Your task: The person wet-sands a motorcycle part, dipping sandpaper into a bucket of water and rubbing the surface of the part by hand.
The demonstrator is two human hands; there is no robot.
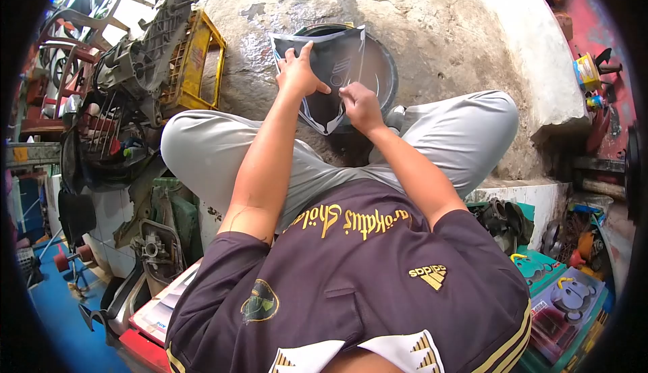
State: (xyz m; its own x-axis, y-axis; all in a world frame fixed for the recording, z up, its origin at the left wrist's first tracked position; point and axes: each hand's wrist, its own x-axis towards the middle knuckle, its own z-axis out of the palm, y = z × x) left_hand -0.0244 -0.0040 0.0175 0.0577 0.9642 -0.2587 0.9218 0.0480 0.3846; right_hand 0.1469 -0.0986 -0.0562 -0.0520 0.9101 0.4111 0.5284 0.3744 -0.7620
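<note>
A thin, dark, see-through panel (pixel 331 52) with pale edges tapers to a point towards me, and a round emblem shows on or through it. It lies tilted over a round dark basin (pixel 391 69) holding murky brownish liquid. My left hand (pixel 300 76) rests on the panel's left part, its fingers spread and the thumb reaching towards the middle. At the right edge, my right hand (pixel 363 108) is closed in a pinch on the panel. Its fingertips are partly hidden by the curled fingers.
A yellow crate (pixel 212 63) stands at left, with a grey metal engine casing (pixel 152 49) leaning by it. A carburettor-like part (pixel 155 248) lies nearer. At right are a white ledge (pixel 553 83) and printed boxes (pixel 567 305). The concrete floor (pixel 432 29) is wet near the basin.
</note>
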